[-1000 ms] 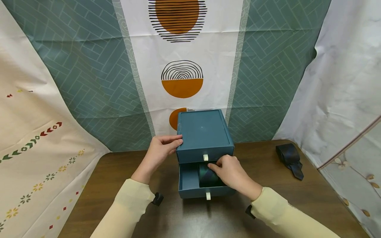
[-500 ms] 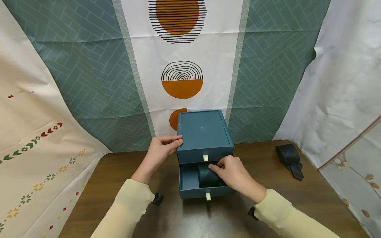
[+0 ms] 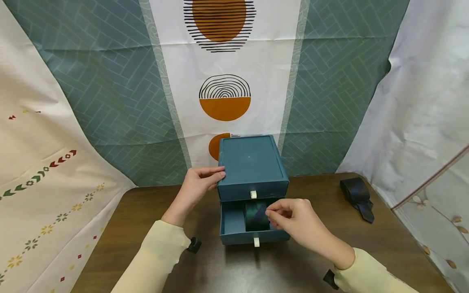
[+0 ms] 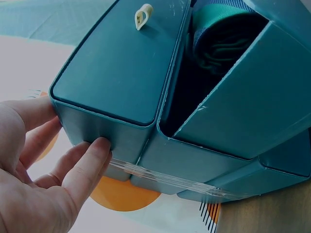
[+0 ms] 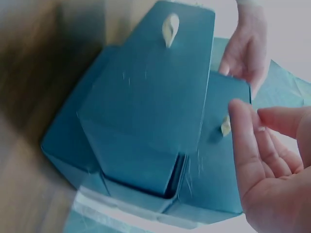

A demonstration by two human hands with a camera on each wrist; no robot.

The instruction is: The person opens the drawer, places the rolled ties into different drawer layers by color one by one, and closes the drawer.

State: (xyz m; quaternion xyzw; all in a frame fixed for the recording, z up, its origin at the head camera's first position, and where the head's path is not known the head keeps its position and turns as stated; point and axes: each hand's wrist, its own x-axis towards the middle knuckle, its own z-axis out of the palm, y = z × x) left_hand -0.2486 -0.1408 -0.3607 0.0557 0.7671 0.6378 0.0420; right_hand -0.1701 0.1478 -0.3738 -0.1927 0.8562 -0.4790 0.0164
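A blue drawer box (image 3: 253, 162) stands at the back of the table, its lower drawer (image 3: 232, 219) pulled out. Inside that drawer lies a rolled dark green and navy necktie (image 3: 255, 217), whose coil also shows in the left wrist view. My left hand (image 3: 199, 185) rests its fingertips against the box's upper left edge. In the left wrist view, its fingers (image 4: 87, 167) lie fairly straight along the box's side. Over the drawer's right side hovers my right hand (image 3: 298, 219), thumb and forefinger tips close together with nothing between them, beside the necktie.
Another rolled dark necktie (image 3: 355, 193) lies on the wooden table (image 3: 322, 191) at the right, its pointed end hanging loose toward the front. Cream pull tabs (image 3: 253, 194) stick out of the drawer fronts. Patterned cloth (image 3: 318, 81) hangs behind and along both sides.
My right hand has let go of the necktie in the drawer and drawn back to the right and toward me. The left hand and the box stay as they were.
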